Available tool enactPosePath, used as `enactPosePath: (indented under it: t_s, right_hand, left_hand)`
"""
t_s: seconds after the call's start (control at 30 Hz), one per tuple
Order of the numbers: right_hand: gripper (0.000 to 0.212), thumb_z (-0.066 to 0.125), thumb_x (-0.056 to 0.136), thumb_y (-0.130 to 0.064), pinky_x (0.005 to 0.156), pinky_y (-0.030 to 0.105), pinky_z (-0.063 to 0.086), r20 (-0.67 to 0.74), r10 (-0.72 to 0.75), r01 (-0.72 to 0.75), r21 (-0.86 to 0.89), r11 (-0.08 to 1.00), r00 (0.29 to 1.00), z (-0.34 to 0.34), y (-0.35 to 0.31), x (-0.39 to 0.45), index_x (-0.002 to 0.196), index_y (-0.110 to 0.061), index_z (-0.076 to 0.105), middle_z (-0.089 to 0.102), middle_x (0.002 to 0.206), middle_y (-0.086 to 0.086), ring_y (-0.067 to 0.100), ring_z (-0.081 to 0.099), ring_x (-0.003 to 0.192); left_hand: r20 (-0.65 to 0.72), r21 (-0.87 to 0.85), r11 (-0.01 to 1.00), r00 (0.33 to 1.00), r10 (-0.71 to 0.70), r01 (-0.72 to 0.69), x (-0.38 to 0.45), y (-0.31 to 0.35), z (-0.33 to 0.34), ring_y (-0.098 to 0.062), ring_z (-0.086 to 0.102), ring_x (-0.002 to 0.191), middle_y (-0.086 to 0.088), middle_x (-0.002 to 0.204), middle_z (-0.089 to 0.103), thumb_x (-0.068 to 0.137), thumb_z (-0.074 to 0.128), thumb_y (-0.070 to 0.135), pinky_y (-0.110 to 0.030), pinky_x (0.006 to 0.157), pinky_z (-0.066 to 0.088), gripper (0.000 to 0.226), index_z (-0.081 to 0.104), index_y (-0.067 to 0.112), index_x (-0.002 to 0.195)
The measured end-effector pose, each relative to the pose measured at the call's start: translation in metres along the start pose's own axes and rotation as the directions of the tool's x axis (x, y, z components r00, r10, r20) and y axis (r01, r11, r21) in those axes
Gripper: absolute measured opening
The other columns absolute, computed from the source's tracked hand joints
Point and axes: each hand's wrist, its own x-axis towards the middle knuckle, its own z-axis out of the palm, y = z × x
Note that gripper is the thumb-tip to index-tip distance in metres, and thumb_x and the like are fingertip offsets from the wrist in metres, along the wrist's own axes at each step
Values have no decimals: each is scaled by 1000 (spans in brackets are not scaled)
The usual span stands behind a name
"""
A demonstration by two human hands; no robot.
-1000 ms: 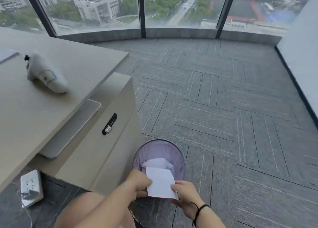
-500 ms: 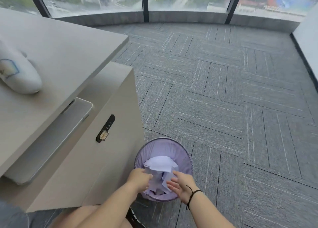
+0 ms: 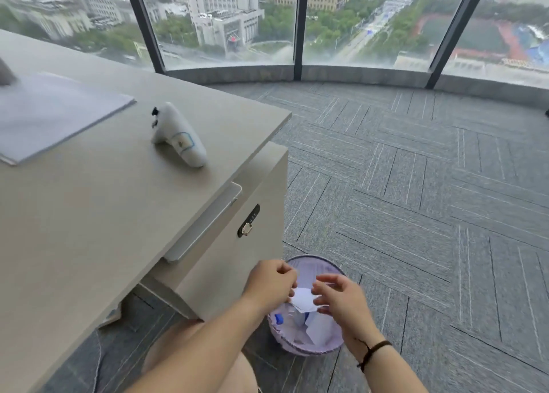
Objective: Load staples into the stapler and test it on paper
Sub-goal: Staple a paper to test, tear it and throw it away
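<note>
Low in the middle of the frame, both hands hover over a purple bin on the gray carpet. The left hand is curled and pinches a small white paper, while the right hand is open with fingers spread, just beside it. A white controller lies on the desk at the left.
</note>
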Motion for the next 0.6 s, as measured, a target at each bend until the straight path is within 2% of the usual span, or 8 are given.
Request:
enactPosePath:
  t_s: [0.1,0.17,0.27,0.43,0.6]
  right_hand:
    - [11,69,88,-2,59,30,55,50,-218,219,-17,976,975,12,-44,-38,99,-5,70,73,74,9,16,64,58]
    - [10,71,87,-4,62,29,58,102,-348,351,-14,936,932,22,-73,-68,96,-8,71,75,75,10,13,67,59]
    - [10,74,86,-6,62,27,60,183,-491,498,6,867,852,42,-106,-113,94,-12,72,76,73,10,15,68,59]
    - [15,76,83,-2,60,25,56,327,-612,626,72,776,720,89,-141,-176,92,-13,72,73,71,12,17,66,58]
    - [23,73,83,3,64,30,57,553,-608,645,158,748,569,158,-147,-233,97,-15,72,74,73,9,18,67,61]
  left_hand:
    - [-64,-23,992,991,120,-122,-40,34,-28,-16,60,57,-3,68,69,89,61,18,-33,64,57,16,67,16,74]
    - [-115,-20,978,973,202,-205,-73,52,-48,-14,62,60,-1,69,70,91,62,20,-31,63,57,15,68,18,77]
    - [-184,-21,948,933,310,-319,-125,68,-79,-11,62,56,1,67,69,91,63,18,-27,60,56,15,70,12,80]
    - [-333,12,911,858,392,-411,-204,67,-136,-13,64,57,-5,67,72,90,67,20,-45,70,60,15,71,11,79]
    - [-517,100,881,733,443,-462,-288,46,-198,-25,71,66,-6,70,74,85,65,34,-49,71,59,18,73,19,78]
